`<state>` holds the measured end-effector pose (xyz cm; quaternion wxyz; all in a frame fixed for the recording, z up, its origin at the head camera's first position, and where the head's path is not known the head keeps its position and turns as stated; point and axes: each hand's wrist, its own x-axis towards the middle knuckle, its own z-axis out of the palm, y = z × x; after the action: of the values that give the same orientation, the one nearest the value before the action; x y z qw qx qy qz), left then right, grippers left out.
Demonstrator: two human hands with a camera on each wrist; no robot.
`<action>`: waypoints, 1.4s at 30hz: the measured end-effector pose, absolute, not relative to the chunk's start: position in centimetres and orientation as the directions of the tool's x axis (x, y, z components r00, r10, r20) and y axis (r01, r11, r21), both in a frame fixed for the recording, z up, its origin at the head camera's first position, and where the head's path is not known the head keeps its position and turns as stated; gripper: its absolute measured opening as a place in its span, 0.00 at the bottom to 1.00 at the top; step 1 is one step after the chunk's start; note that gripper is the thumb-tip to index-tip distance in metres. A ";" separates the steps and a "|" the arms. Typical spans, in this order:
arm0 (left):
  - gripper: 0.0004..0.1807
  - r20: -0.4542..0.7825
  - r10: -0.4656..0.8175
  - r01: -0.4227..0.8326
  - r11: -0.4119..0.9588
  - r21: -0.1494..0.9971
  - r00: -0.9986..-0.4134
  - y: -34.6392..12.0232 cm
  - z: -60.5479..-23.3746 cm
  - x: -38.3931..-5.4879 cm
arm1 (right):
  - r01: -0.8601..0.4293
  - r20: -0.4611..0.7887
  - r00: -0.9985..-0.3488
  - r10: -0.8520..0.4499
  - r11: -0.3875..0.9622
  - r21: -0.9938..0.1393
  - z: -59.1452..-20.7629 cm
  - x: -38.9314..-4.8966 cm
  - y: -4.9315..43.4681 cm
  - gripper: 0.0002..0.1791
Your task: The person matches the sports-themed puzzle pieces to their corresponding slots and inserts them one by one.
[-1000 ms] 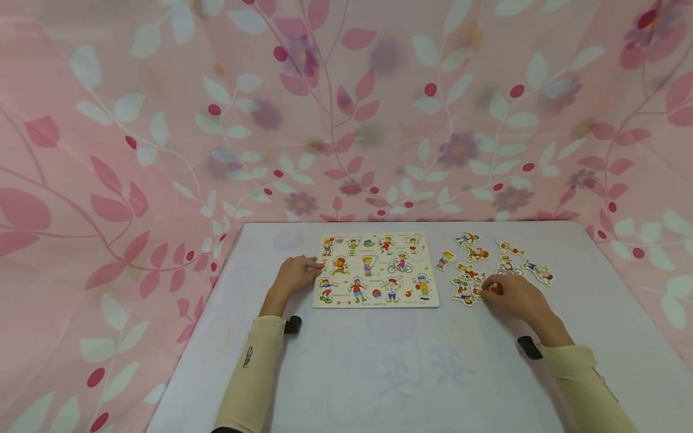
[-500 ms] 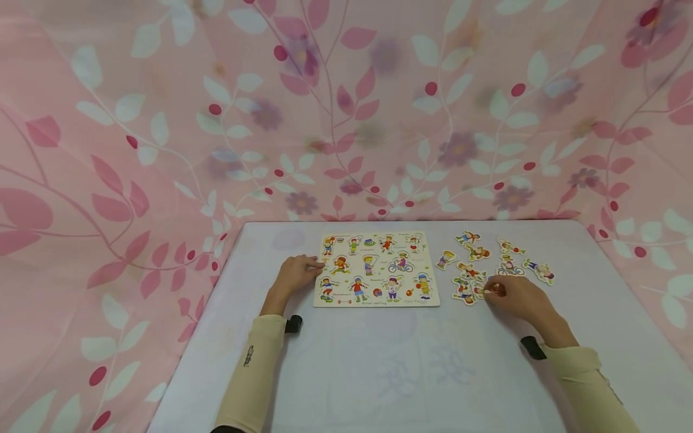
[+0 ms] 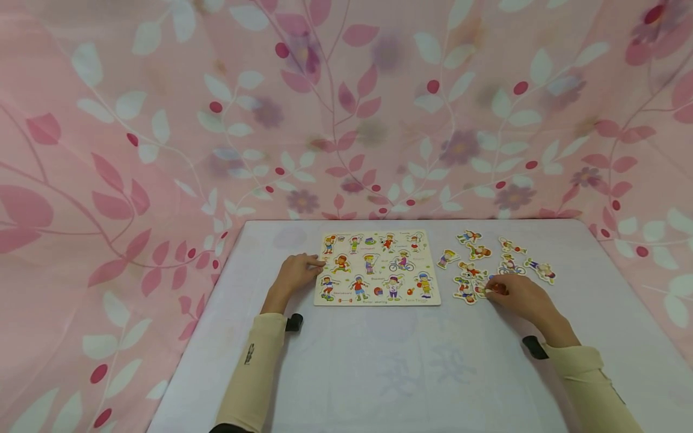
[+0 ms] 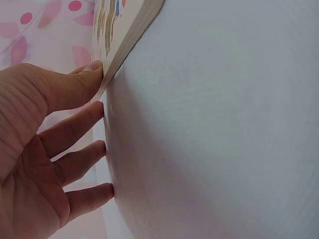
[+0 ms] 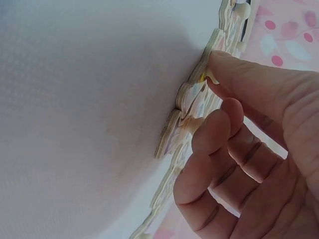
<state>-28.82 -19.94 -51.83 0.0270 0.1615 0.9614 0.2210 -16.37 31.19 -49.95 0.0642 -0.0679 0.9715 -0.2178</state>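
Note:
A wooden peg puzzle board (image 3: 379, 300) printed with children at sports lies flat on the table. My left hand (image 3: 296, 274) rests at its left edge; in the left wrist view the thumb (image 4: 75, 89) touches the board's edge, and the straight fingers reach down to the tabletop. To the right of the board, my right hand (image 3: 520, 294) pinches a puzzle piece (image 3: 479, 290) by its small peg between thumb and index finger, the other fingers curled. That piece stays low among its neighbours. Beside the fingers sits another piece's peg (image 5: 193, 124).
Several loose puzzle pieces lie right of the board, such as a golfer piece (image 3: 447, 258), a cyclist piece (image 3: 509, 266) and one at the far right (image 3: 540, 270). A white cloth (image 3: 346, 367) covers the table. Pink floral curtain (image 3: 346, 120) hangs behind and at the sides.
My right hand has shifted slightly to the right at the same cluster of pieces. The left hand stays at the board's edge.

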 end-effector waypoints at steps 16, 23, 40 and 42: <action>0.12 0.009 0.299 0.271 0.853 0.447 -0.954 -19.8 -51.9 -28.9 | -0.105 -0.086 -0.984 -0.158 0.892 -0.439 -49.9 -16.1 31.2 0.13; 0.13 -0.003 0.295 0.264 0.858 0.440 -0.955 -19.9 -51.9 -28.9 | -0.112 -0.056 -0.987 -0.153 0.889 -0.444 -49.7 -15.8 31.1 0.11; 0.13 0.005 0.308 0.278 0.851 0.445 -0.951 -20.0 -52.0 -29.0 | -0.145 0.016 -0.988 -0.156 0.875 -0.463 -48.8 -16.4 29.7 0.07; 0.13 0.006 0.310 0.281 0.852 0.441 -0.951 -20.0 -52.0 -29.0 | -0.147 0.028 -0.988 -0.152 0.871 -0.469 -48.7 -16.6 29.4 0.08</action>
<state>-28.96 -20.02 -52.02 0.0326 0.1537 0.9618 0.2243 -16.56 29.36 -48.73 0.0050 -0.0772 0.9672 -0.2419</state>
